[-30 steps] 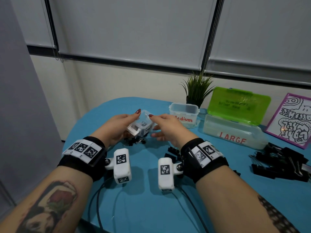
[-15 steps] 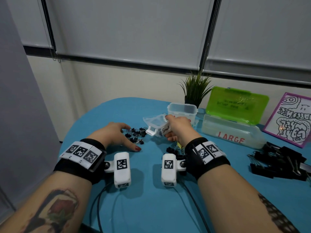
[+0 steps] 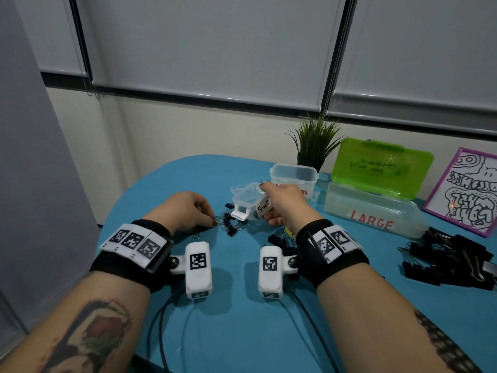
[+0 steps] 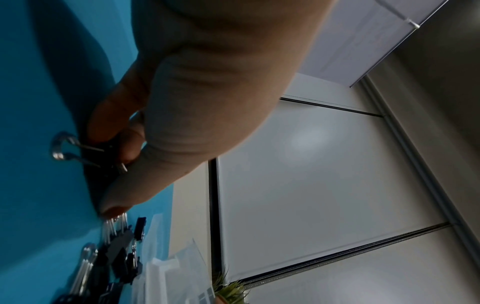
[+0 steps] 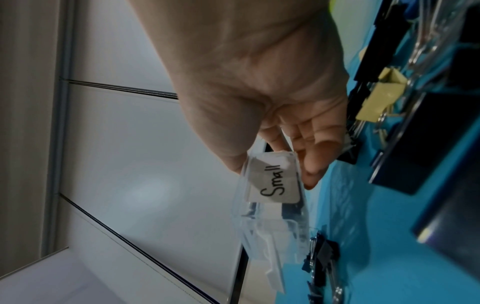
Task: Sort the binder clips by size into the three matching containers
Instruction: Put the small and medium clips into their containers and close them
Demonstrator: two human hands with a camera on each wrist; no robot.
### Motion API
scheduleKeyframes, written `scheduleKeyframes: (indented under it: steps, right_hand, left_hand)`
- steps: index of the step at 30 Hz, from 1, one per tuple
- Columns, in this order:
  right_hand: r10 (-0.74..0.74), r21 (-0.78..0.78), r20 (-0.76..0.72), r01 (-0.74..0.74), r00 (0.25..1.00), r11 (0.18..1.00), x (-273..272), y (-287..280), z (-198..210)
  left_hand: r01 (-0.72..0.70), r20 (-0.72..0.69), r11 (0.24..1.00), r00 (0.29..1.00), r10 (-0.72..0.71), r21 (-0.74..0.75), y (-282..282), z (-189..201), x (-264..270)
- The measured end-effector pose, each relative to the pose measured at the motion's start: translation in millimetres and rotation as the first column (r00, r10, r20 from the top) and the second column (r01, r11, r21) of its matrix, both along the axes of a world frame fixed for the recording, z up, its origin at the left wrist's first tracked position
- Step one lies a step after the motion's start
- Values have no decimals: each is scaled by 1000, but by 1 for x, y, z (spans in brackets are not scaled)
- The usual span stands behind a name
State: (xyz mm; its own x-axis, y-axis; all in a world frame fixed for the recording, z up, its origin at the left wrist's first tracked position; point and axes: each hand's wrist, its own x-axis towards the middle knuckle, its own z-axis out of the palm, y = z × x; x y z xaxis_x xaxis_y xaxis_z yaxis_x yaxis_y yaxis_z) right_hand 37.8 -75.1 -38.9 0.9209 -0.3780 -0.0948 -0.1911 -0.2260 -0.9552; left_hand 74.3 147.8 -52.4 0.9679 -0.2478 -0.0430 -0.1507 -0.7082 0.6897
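Right hand grips the "Small" container, thumb on top and fingers curled under its labelled end; lid open, box tilted with the open latch end toward the left hand, held just above the blue table. Left hand is down on the table left of the "Small" container, fingers curled and pinching a small black binder clip between thumb and fingertips; wrist view shows its silver wire handles sticking out past the fingers. Scatter of small black clips lies on the table between the left hand and the "Small" container, some right under its latch. Medium container stands just behind the "Small" container, partly hidden by the right hand. "LARGE" container with green lid up sits right of the "Small" container, well apart. Pile of big black clips far right of it. A few mid-size clips lie near the right wrist, below the "Small" container.
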Motion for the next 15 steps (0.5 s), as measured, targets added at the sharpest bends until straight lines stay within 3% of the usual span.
scheduleKeyframes:
  steps: [9, 13, 15]
  right_hand:
    - [87, 34, 34, -88, 996, 996, -11, 8, 6]
    - [138, -34, 17, -137, 990, 990, -15, 14, 8]
    - [159, -61, 15, -158, 987, 986, -17, 18, 11]
  left_hand:
    - [-115, -84, 956, 992, 96, -268, -3, -7, 6]
    - [-43, 4, 790, 998, 57, -612, -7, 3, -2]
    - [73, 96, 727, 995, -9, -683, -9, 11, -8]
